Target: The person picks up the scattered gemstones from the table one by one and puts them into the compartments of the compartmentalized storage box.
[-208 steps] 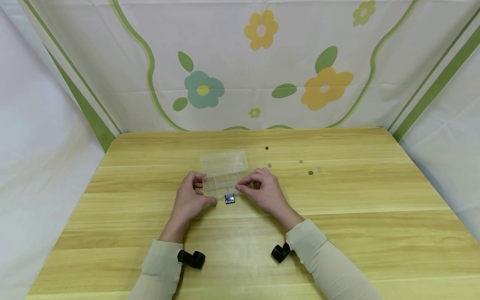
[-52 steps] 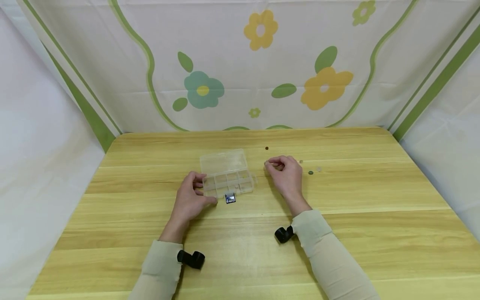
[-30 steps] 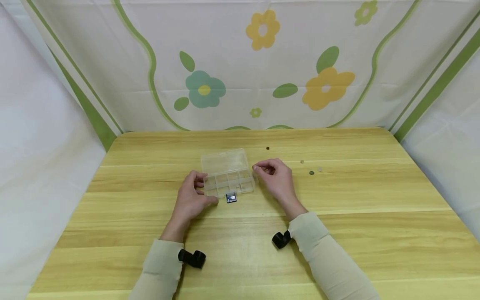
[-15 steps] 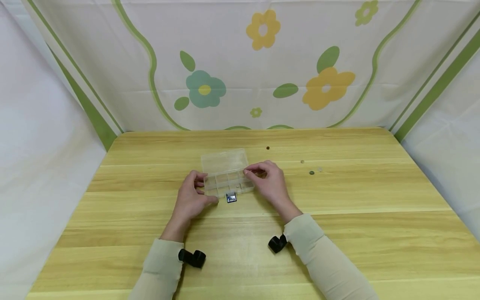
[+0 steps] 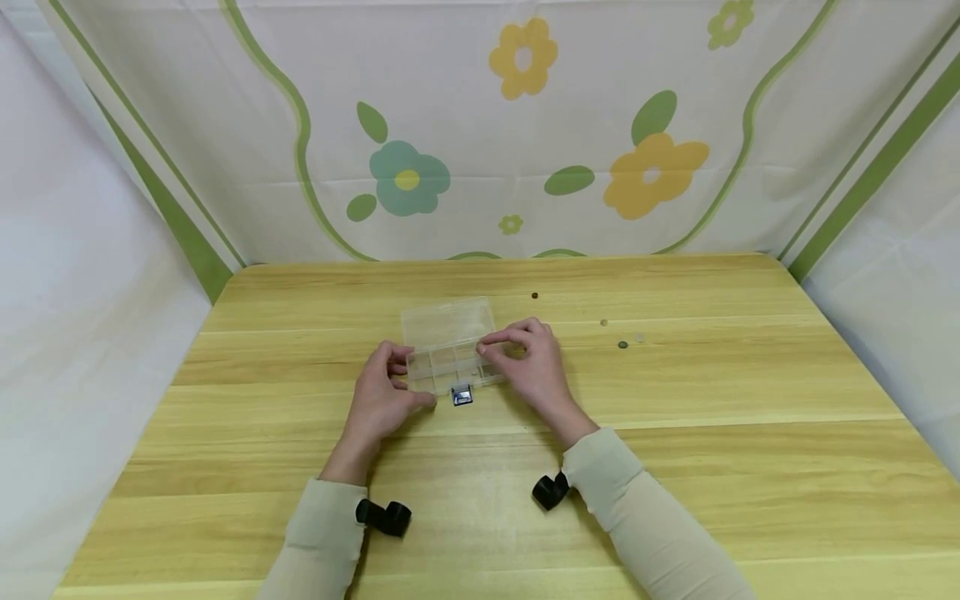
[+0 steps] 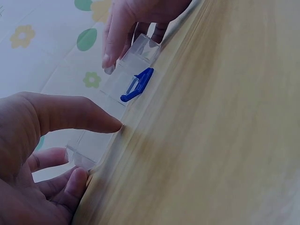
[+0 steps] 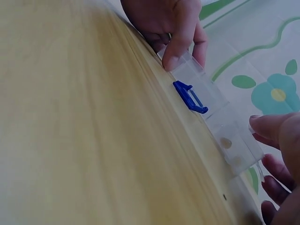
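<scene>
Take the clear plastic box (image 5: 444, 360) as the hub of a clock dial, seen from the person's side. It lies near the middle of a pale wooden table (image 5: 465, 542), compartments facing up. Its lid (image 5: 447, 323) is swung open at 12 o'clock, and a blue clasp (image 5: 462, 395) juts from the front edge at 6.

The left hand (image 5: 381, 392), at 8 o'clock, is partly open around the box's near-left end, gripping it with the thumb on the front edge and the other fingers along the side. The right hand (image 5: 528, 364), at 3 o'clock, reaches over the opposite end, thumb and forefinger drawn together on a small pale piece (image 6: 109, 70) (the left wrist view shows it best).

Inside that end lies a brownish piece (image 7: 226, 142); a fainter patch (image 7: 237, 161) near it is too blurred to identify.

Loose on the table are a dark red-brown bead (image 5: 535, 295) at 2 o'clock, a beige bead (image 5: 603, 322) between 2 and 3, and, close together near 3, a dark green bead (image 5: 622, 344) and a whitish bead (image 5: 639, 338). A flower-printed cloth (image 5: 480, 125) hangs beyond, at 12.
</scene>
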A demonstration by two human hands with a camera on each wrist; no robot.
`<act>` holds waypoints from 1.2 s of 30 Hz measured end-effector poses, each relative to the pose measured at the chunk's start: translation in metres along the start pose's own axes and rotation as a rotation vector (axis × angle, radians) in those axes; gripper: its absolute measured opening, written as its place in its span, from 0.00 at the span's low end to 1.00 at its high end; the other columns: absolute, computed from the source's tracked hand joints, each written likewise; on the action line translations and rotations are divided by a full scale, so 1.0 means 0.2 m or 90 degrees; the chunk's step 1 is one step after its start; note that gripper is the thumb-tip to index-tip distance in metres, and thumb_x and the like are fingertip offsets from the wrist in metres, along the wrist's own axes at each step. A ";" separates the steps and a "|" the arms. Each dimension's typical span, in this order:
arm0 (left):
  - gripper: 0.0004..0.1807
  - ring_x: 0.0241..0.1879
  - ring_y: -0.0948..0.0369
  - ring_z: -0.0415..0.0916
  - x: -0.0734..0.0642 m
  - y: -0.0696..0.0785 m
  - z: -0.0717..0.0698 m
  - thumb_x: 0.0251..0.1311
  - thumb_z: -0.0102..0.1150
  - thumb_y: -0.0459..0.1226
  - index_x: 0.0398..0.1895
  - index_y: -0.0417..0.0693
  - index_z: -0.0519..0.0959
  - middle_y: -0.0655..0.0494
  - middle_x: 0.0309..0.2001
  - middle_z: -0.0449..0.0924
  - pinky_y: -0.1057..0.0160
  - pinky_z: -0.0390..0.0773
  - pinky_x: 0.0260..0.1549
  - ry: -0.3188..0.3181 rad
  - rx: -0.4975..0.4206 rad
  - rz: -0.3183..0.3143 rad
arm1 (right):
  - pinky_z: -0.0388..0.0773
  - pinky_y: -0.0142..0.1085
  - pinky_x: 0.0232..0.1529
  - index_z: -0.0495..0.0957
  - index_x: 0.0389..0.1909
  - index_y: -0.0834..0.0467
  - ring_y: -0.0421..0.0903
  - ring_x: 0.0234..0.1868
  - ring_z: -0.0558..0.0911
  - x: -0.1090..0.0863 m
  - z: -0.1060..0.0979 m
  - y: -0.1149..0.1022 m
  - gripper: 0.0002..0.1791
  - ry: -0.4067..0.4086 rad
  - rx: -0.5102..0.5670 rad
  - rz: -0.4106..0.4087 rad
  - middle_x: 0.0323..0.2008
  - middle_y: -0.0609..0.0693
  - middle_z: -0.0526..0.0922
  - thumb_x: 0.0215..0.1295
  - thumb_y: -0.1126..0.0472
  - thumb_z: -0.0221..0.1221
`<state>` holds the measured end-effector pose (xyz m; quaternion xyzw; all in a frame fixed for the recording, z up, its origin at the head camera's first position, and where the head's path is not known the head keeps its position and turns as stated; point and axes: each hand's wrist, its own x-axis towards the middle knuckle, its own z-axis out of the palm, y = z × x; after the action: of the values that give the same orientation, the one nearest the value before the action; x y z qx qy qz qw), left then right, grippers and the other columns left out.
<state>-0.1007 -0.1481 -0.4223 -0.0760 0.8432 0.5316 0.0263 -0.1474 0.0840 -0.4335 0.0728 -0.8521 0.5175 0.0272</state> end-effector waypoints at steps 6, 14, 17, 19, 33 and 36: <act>0.40 0.55 0.50 0.72 0.00 0.00 0.00 0.46 0.79 0.25 0.66 0.42 0.74 0.44 0.59 0.76 0.58 0.74 0.53 0.003 0.000 -0.003 | 0.67 0.44 0.55 0.93 0.44 0.46 0.49 0.57 0.73 -0.01 0.02 0.00 0.09 -0.019 0.004 -0.002 0.52 0.48 0.79 0.66 0.50 0.75; 0.39 0.55 0.50 0.71 0.00 0.00 0.00 0.47 0.78 0.25 0.66 0.43 0.74 0.44 0.59 0.75 0.57 0.74 0.53 0.001 0.002 -0.008 | 0.67 0.41 0.52 0.93 0.43 0.49 0.51 0.55 0.73 -0.01 0.03 -0.02 0.08 -0.022 0.007 -0.015 0.51 0.50 0.79 0.65 0.53 0.76; 0.39 0.56 0.50 0.71 0.00 0.00 0.00 0.47 0.78 0.25 0.66 0.43 0.74 0.44 0.59 0.75 0.57 0.74 0.54 0.000 -0.002 -0.008 | 0.66 0.42 0.52 0.93 0.43 0.49 0.52 0.55 0.73 -0.01 0.04 -0.01 0.08 -0.022 0.006 -0.020 0.51 0.50 0.79 0.65 0.54 0.76; 0.40 0.56 0.50 0.71 0.00 0.00 0.00 0.47 0.78 0.25 0.66 0.43 0.74 0.44 0.59 0.75 0.57 0.74 0.54 -0.001 -0.003 -0.008 | 0.66 0.42 0.52 0.93 0.43 0.49 0.52 0.56 0.73 -0.01 0.04 -0.01 0.08 -0.023 0.006 -0.022 0.51 0.50 0.79 0.65 0.54 0.75; 0.40 0.56 0.49 0.71 -0.01 0.00 0.00 0.47 0.79 0.25 0.66 0.42 0.74 0.43 0.60 0.75 0.57 0.74 0.53 -0.004 0.000 0.002 | 0.68 0.42 0.52 0.93 0.44 0.49 0.51 0.56 0.73 -0.01 0.04 -0.01 0.09 -0.030 0.010 -0.026 0.52 0.51 0.78 0.65 0.54 0.75; 0.39 0.56 0.49 0.71 -0.01 0.00 0.00 0.47 0.79 0.25 0.66 0.42 0.74 0.43 0.59 0.75 0.58 0.74 0.53 -0.003 0.003 0.005 | 0.68 0.42 0.52 0.93 0.44 0.49 0.51 0.57 0.73 -0.01 0.04 -0.01 0.09 -0.031 0.007 -0.026 0.52 0.51 0.78 0.65 0.54 0.75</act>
<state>-0.0984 -0.1473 -0.4218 -0.0715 0.8445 0.5300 0.0267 -0.1446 0.0763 -0.4359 0.1027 -0.8480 0.5197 0.0167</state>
